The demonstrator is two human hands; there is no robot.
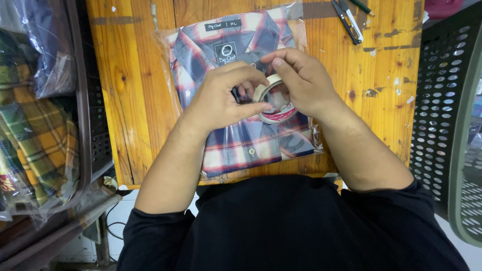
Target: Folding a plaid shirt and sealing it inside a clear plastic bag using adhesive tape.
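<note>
A folded plaid shirt in a clear plastic bag (236, 145) lies on the wooden table (135, 75) in front of me. Above it, both my hands hold a roll of clear tape (275, 106) with a red and white core. My left hand (221, 98) pinches the roll's near left side with thumb and fingers. My right hand (301, 80) grips the roll from the right, its fingertips on the top edge. The hands cover the shirt's middle.
Small snips (348, 21) and a green pen (360, 6) lie at the table's far right. A dark crate (95, 130) on the left holds bagged yellow-green plaid shirts (35, 135). A perforated plastic basket (447, 110) stands at the right.
</note>
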